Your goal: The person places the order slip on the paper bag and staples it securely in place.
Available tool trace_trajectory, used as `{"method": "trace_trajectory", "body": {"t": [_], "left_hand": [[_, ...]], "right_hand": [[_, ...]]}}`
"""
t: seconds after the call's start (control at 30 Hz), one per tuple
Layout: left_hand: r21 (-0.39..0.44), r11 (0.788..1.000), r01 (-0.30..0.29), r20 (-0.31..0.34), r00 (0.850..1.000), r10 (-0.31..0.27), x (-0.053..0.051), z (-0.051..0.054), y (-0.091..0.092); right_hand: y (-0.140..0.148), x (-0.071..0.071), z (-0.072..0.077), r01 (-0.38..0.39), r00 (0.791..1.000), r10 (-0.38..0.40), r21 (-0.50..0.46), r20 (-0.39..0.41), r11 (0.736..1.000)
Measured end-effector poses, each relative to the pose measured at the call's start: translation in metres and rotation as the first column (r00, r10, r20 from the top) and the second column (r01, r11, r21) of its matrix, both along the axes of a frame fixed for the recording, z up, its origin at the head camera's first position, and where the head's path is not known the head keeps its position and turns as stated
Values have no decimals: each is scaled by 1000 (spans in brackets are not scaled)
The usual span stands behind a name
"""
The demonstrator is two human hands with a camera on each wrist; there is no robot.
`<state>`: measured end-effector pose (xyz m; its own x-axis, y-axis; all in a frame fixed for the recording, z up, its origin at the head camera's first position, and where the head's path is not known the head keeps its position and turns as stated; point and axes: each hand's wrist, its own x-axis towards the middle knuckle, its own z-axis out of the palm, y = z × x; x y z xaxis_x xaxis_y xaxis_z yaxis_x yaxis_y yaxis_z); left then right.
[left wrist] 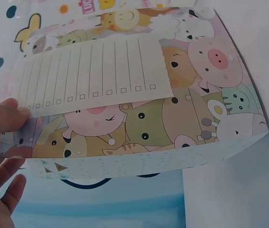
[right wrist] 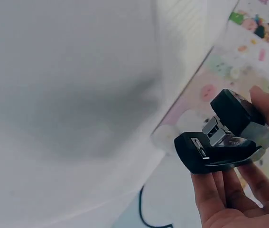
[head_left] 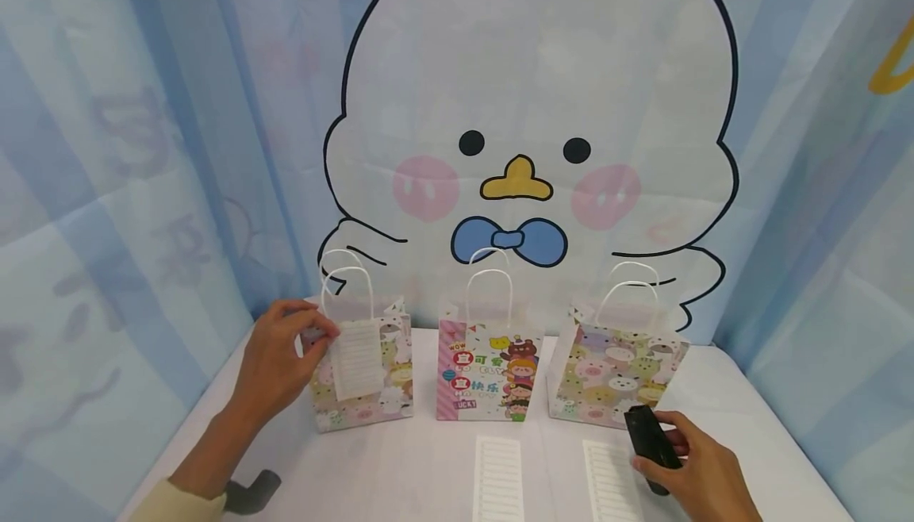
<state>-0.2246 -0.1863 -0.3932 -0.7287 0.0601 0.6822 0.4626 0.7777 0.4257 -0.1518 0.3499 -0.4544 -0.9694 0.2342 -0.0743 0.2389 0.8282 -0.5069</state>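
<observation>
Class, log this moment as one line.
left hand: holds paper against leftmost bag | right hand: holds stapler | table: two more papers

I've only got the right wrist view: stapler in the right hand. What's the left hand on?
Observer: The left hand holds a sheet against the front of the left bag.
Operator: How many bags in all?
Observer: Three, side by side: that one, the middle bag and the right bag.
Operator: Anything printed on the held sheet?
Observer: Yes, ruled lines with small boxes along one long edge, per the left wrist view.
</observation>
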Motion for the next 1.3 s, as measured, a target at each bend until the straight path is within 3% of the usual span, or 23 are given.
{"method": "trace_trajectory", "body": {"t": [0.5, 0.77, 1.3], "left_hand": [[3, 1000, -5, 6, 1000, 5, 1, 0, -2], [4, 1000, -7, 15, 1000, 7, 0, 0, -2], [6, 1000, -6, 14, 1000, 6, -2, -1, 0]], "right_hand": [[-69, -1, 23, -102, 994, 93, -172, -61, 980], [-103, -3, 31, -164, 981, 134, -235, -139, 958], [-157, -11, 42, -351, 926, 262, -366, -270, 862]]}}
